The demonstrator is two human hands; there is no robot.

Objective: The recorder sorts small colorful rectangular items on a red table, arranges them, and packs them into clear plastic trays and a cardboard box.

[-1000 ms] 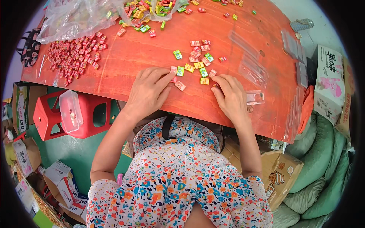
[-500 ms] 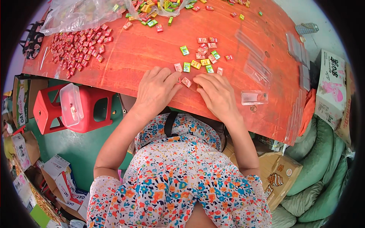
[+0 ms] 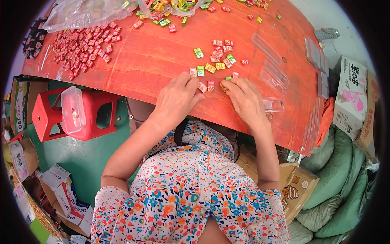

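My left hand (image 3: 178, 95) rests on the red tabletop (image 3: 158, 55), thumb and forefinger apart. Beside its fingertips lies a small pink box (image 3: 202, 86). My right hand (image 3: 244, 99) has thumb and fingertips on a small yellow box (image 3: 223, 87), mostly covered by the fingers. Between the hands a small red box (image 3: 211, 86) stands by itself. Just beyond them are another pink box (image 3: 193, 72), a green box (image 3: 200, 70) and a yellow box (image 3: 210, 68), with several more of the same size scattered farther back.
A heap of small red boxes (image 3: 87, 46) covers the table's far left. Mixed-colour boxes spill near a clear plastic bag (image 3: 89, 16). Clear plastic cases (image 3: 273, 105) lie right of my right hand. Red stools (image 3: 97, 114) stand below the left edge; cartons (image 3: 298, 189) sit lower right.
My left hand has drawn back slightly right and nearer, and my right hand has shifted right. The red box now shows between them, and the yellow box shows at my right fingertips.
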